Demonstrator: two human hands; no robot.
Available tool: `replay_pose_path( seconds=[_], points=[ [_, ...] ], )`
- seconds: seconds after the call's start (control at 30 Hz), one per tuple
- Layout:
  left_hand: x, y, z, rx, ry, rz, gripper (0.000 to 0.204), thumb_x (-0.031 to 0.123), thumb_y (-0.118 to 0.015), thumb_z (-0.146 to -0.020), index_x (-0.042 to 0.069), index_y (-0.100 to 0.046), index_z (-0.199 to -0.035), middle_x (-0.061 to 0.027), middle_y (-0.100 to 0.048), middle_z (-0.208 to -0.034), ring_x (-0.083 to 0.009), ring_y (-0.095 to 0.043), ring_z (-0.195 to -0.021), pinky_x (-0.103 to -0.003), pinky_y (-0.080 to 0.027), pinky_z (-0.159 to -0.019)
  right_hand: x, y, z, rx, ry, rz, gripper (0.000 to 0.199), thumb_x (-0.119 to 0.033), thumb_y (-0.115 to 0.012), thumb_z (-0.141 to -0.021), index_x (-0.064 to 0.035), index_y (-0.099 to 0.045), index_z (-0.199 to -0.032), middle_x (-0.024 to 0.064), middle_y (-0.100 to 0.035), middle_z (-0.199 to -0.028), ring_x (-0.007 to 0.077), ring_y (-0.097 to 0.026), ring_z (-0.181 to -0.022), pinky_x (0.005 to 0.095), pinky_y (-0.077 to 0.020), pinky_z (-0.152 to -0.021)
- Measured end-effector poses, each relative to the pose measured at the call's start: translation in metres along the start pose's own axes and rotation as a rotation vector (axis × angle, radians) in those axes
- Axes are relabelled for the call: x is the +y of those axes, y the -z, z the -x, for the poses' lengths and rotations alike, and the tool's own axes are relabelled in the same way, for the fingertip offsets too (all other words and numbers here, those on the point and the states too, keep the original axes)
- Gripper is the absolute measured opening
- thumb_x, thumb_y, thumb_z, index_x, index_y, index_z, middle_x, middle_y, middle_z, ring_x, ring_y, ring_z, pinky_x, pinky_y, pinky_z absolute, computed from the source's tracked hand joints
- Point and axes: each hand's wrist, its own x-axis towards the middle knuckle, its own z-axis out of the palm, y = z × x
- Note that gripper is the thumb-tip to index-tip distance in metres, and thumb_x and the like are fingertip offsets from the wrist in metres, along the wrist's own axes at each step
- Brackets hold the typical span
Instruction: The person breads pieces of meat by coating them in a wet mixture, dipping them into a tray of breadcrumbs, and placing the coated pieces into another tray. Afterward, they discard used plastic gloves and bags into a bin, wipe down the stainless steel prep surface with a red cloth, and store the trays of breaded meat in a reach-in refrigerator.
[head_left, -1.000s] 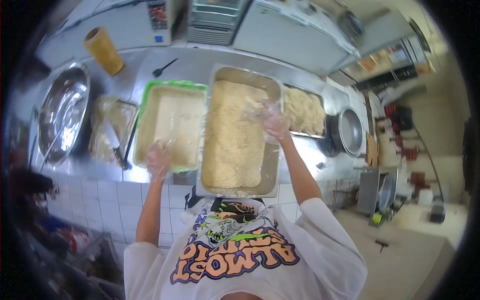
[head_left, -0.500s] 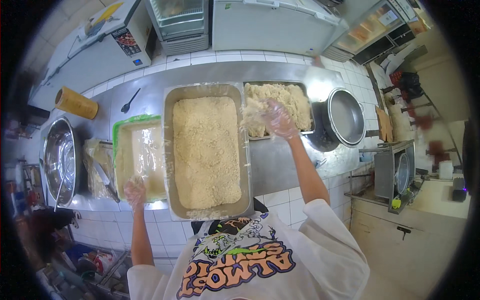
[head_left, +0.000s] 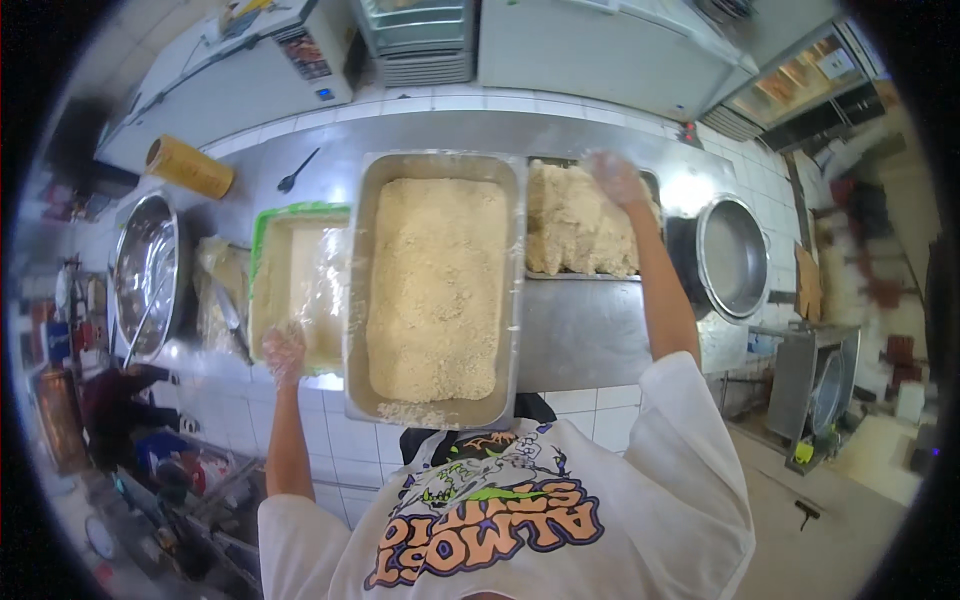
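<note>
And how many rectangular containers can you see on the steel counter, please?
3: the green-rimmed container by the left hand, the large metal pan in the middle, and the tray by the right hand. The plastic bag may hide another.

Comm'l kitchen, w/ s/s worktop (head_left: pixel 590 345), chest freezer (head_left: pixel 600 60), glass-door fridge (head_left: pixel 420 40) & deep catering pan (head_left: pixel 440 166).

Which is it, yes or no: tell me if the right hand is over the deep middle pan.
No, the right hand is over the smaller tray at right.

The left hand (head_left: pixel 284 353) sits nearer the body — the right hand (head_left: pixel 617 180), blurred, reaches farther forward.
</note>
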Motion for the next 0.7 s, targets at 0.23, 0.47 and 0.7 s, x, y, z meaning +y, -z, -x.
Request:
replay_pose_path(
  seconds=[0.23,0.47,0.7],
  points=[
    [0.018,0.019,-0.035,-0.159,0.151,0.780,0.047,0.034,-0.069,-0.083,0.004,-0.060,-0.118,-0.0134,-0.062,-0.108,-0.0283,-0.058,-0.099,-0.042,-0.046,-0.086,-0.144,0.038,0.118,0.196,0.051,-0.550,0.027,-0.029,-0.063,-0.091,-0.0020,-0.068,-0.091,0.0148,-0.069,-0.087,0.0272,-0.066,-0.079,0.0379,-0.0514,-0.074],
    [0.046,0.020,-0.087,-0.162,0.962,1.739,0.043,0.039,-0.064,-0.086,0.007,-0.063,-0.116,-0.0099,-0.064,-0.093,-0.0201,-0.061,-0.082,-0.035,-0.049,-0.070,-0.447,-0.031,0.213,-0.275,0.172,-1.729,0.038,-0.033,-0.065,-0.091,-0.0001,-0.060,-0.107,0.0124,-0.062,-0.105,0.0251,-0.063,-0.097,0.0401,-0.0491,-0.098],
    [0.046,0.007,-0.097,-0.216,0.589,1.284,0.035,0.028,-0.061,-0.086,0.008,-0.062,-0.115,-0.0108,-0.061,-0.089,-0.0207,-0.060,-0.075,-0.038,-0.049,-0.063,-0.569,0.006,0.204,-0.357,0.108,-0.778,0.047,-0.048,-0.074,-0.079,-0.0017,-0.068,-0.079,0.0180,-0.063,-0.071,0.0281,-0.064,-0.068,0.0417,-0.0493,-0.063]
  ],
)
